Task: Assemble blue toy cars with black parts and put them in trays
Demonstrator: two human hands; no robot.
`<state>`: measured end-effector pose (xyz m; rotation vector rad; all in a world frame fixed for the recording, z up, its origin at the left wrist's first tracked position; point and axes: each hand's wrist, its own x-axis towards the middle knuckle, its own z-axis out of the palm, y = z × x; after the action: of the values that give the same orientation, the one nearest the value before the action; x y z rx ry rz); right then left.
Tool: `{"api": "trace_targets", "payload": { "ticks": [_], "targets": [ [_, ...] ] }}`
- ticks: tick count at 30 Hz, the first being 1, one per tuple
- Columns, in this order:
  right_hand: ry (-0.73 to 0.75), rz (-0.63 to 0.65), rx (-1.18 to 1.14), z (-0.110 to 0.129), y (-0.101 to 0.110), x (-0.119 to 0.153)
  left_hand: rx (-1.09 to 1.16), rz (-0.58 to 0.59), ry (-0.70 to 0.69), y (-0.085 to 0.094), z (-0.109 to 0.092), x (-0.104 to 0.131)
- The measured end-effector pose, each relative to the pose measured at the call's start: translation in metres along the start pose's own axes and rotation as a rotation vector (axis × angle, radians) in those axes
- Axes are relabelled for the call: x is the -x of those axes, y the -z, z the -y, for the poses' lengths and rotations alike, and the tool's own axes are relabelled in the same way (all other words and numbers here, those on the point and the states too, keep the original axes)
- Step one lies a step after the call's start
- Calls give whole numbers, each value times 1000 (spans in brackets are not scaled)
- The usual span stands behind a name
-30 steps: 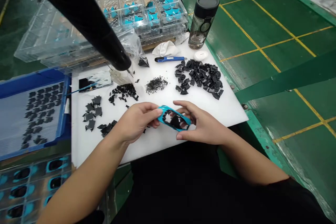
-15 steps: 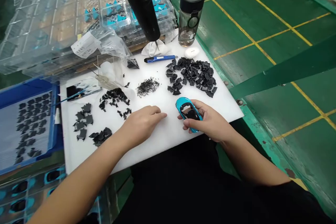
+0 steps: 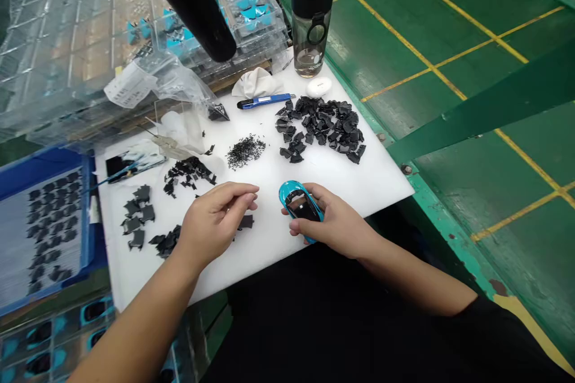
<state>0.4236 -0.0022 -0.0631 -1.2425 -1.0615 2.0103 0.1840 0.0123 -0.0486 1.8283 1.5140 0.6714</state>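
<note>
The right hand (image 3: 338, 219) wraps around a glossy turquoise car-shaped shell (image 3: 288, 192) with a dark cabin, above a smooth white surface (image 3: 265, 254). The left hand (image 3: 211, 218) curls alongside, thumb near forefinger; I cannot tell whether it holds anything. Tiny black rod-like pieces (image 3: 245, 151) lie beyond.

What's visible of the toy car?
The toy car is glossy turquoise, plastic by its look, with a dark, shiny top section. The right hand grips it over the white board, partly covering it. It slants, one end pointing up-left in the picture. The left hand is apart from it.
</note>
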Motion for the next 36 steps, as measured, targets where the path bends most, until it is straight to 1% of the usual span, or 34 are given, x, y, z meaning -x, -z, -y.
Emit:
{"api": "trace_targets", "payload": {
  "ticks": [3,9,11,13,14,18,21,24,28,32,36],
  "targets": [
    [-14,42,42,1,-8,-2,-68,-54,-79,3,4,12],
    [15,97,129,-5,-19,-9,-153,-85,-265,5,7,28],
    [45,105,171,-7,-22,-10,-207,-136,-305,5,7,31],
    [86,91,236,-8,-25,-10,-270,-193,-361,3,7,33],
    [107,79,268,-8,-27,-11,-300,-203,-406,1,8,33],
    [173,46,335,-11,-32,-12,-396,-195,-631,-7,9,33],
    [178,47,339,-15,-34,-13,-432,-215,-719,-13,9,31],
    [158,38,349,-17,-35,-13,-451,-189,-763,-15,6,29],
    [166,37,351,-17,-35,-12,-475,-158,-781,-12,4,27],
    [164,47,362,-15,-34,-11,-513,-142,-777,-12,3,28],
    [170,41,340,-14,-33,-11,-485,-66,-734,-12,3,30]
  ]
}}
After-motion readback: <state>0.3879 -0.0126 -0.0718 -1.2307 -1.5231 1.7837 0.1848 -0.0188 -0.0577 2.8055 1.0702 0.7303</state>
